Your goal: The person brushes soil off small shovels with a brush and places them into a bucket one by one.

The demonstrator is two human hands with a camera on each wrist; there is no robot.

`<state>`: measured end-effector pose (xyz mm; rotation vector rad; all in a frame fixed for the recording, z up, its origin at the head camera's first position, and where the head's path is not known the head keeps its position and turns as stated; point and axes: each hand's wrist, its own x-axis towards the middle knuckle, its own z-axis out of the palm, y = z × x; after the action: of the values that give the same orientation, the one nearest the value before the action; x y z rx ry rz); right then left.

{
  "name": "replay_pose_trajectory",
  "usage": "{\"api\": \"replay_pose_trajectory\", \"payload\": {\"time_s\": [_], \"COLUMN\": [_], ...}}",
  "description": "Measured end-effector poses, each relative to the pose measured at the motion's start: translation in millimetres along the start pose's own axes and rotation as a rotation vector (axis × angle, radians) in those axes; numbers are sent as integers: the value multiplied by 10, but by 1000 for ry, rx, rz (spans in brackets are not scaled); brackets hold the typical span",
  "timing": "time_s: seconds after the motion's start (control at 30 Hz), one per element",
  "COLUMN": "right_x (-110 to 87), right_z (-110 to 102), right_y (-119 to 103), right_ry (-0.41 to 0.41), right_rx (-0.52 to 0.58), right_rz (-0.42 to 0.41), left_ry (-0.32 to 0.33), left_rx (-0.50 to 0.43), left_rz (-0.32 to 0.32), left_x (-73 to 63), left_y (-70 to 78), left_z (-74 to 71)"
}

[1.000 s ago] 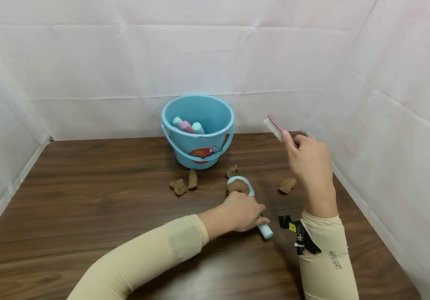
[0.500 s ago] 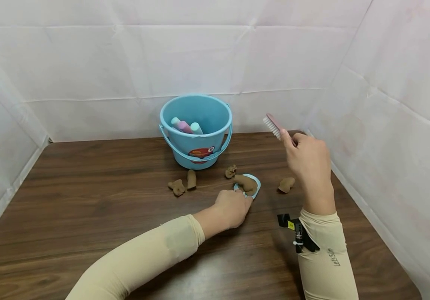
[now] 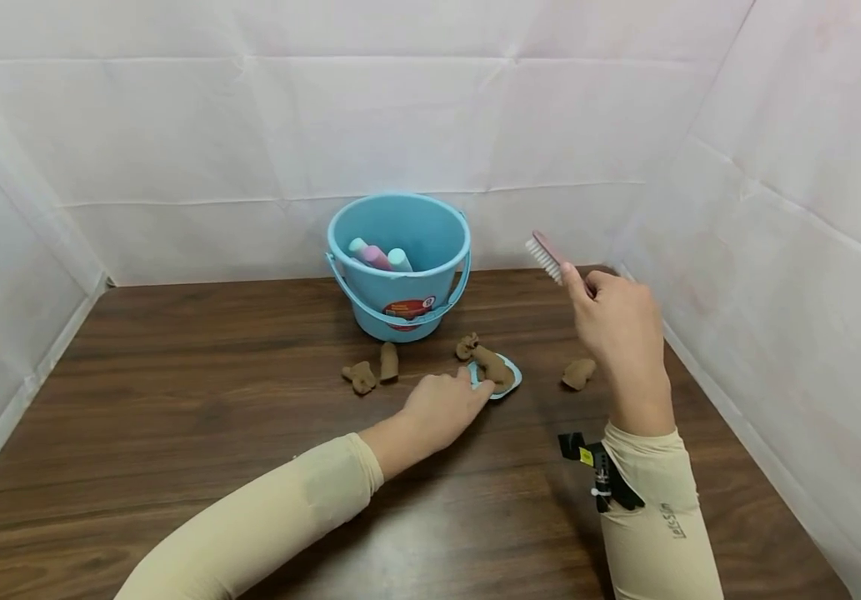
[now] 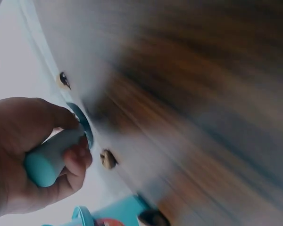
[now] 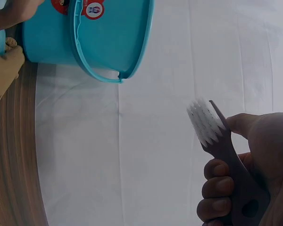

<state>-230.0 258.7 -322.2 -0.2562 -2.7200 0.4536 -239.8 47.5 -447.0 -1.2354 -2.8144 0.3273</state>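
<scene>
My left hand (image 3: 441, 408) grips the handle (image 4: 49, 162) of a small light blue scoop; its thick teal-ended grip shows in the left wrist view. On the scoop's head (image 3: 514, 385) rests a long, curved brown lump (image 3: 492, 368). A crumpled brown lump (image 3: 467, 345) lies right behind it; I cannot tell whether they touch. My right hand (image 3: 621, 333) holds up a dusky pink brush (image 5: 243, 181) by its handle, off the table, white bristles (image 5: 205, 122) facing left in the head view. Below and left of this hand lies another brown lump (image 3: 578, 373).
A light blue bucket (image 3: 400, 304) stands at the table's back with several pastel cylinders (image 3: 377, 257) inside. Two brown lumps, one upright-looking (image 3: 388, 362) and one knobbly (image 3: 359, 377), lie before it. White sheeting (image 3: 197, 133) borders the dark wooden table (image 3: 212, 358).
The scoop's handle has swung toward the lower left with my left hand, and its head has shifted right. The long lump remains on it. My right hand and the brush have hardly moved.
</scene>
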Motion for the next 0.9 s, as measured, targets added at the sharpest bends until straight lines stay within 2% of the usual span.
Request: {"api": "replay_pose_trajectory", "payload": {"time_s": [0.23,0.47,0.53,0.73,0.9], "right_x": [-35,-104,-122,-191,-303], "right_z": [22,80,87,94,116], "right_y": [-104,-206,-226,-306,-405], "right_ry": [12,39,39,27,28], "right_rx": [-8,-5,-3,-11,-27], "right_rz": [-43,-100,-117,-182,-261], "left_ry": [242,449,484,527,539], "left_rx": [159,231,239,223,165], "left_rz": [1,-14,-36,-113,-253], "left_x": [-241,-481,-534,-676,-752], "left_y": [-192,-362,-400,-479,-495], "left_z": [18,-20,-49,-150,-211]}}
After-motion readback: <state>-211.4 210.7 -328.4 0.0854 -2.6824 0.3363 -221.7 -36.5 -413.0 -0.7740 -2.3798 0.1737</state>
